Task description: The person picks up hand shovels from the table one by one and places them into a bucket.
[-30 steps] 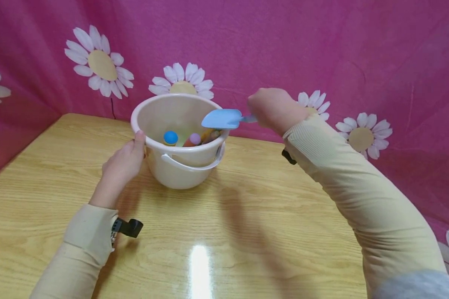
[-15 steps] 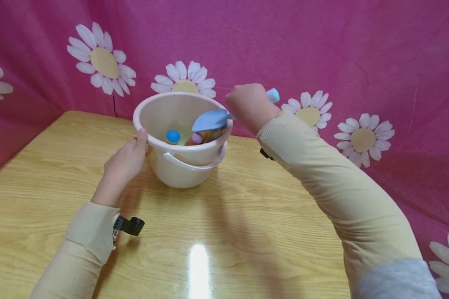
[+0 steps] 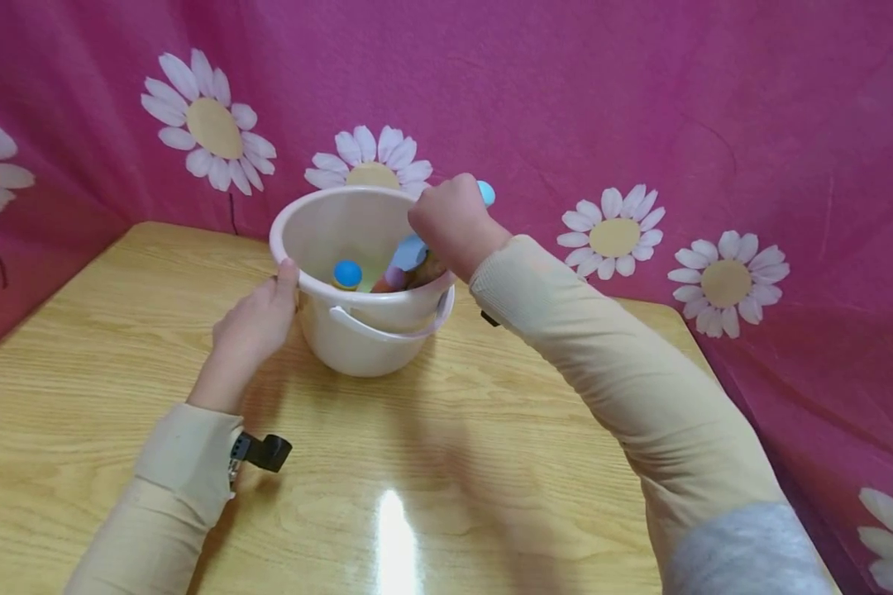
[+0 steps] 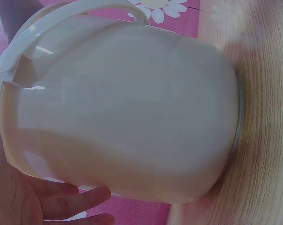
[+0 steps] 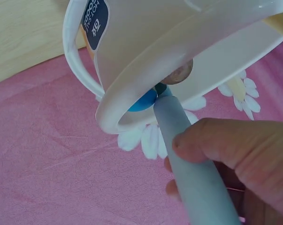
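Note:
A cream plastic bucket (image 3: 359,351) stands on the wooden table. My left hand (image 3: 256,321) holds it at the left rim, thumb on the edge; in the left wrist view the fingers (image 4: 78,204) lie along the outer wall. Over the bucket's right rim, my right hand (image 3: 452,221) grips a light blue toy shovel by its thick handle (image 5: 190,164). The shovel's blade (image 3: 408,253) is down inside the bucket, partly hidden by the hand. Also inside are a blue ball-shaped top (image 3: 347,273), a purple ball-shaped top (image 3: 395,277) and a brownish rounded thing (image 5: 179,73).
The bucket's white handle (image 3: 375,332) hangs down at the front. Behind the wooden table (image 3: 327,496) hangs a pink cloth (image 3: 528,99) with white daisies, close to the bucket's back. A dark label (image 5: 95,23) is on the bucket's side.
My right hand has moved left to the bucket's rim, and the shovel's blade has gone from above the rim down into the bucket. The left hand keeps its hold.

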`<state>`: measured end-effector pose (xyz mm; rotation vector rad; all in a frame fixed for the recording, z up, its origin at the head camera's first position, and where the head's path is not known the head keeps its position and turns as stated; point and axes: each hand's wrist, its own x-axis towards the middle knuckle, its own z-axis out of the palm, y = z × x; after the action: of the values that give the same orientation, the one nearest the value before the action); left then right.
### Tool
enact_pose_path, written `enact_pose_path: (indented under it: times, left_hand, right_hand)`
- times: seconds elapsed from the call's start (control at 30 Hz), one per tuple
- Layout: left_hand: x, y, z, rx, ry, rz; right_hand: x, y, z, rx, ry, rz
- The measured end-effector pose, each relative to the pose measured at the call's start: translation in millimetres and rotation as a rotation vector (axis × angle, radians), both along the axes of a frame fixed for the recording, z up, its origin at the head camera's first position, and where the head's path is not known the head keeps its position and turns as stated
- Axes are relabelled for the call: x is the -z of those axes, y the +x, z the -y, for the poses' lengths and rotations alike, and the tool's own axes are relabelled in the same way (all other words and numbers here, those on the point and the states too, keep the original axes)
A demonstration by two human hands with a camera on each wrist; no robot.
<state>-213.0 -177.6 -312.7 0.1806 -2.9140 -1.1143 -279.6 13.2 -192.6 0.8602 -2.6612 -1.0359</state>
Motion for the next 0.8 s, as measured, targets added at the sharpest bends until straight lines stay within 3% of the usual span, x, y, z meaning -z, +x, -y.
enact_pose_path:
  times: [0.23, 0.5, 0.67, 0.8]
  left_hand:
    - [0.9, -0.6, -1, 0.000, 0.009, -0.003]
    - [0.7, -1.0, -3, 0.006, 0.012, -0.001]
    - [0.7, -1.5, -3, 0.000, 0.012, -0.006]
    - [1.8, -0.9, -2, -0.004, 0.026, 0.006]
  right_hand:
    - [11.0, -1.6, 8, -0.039, 0.030, -0.046]
    - [24.4, -2.3, 7, -0.064, -0.054, -0.023]
    - [21.9, 6.1, -7, -0.034, -0.191, 0.032]
    - [31.9, 21.6, -32, -0.011, -0.415, 0.020]
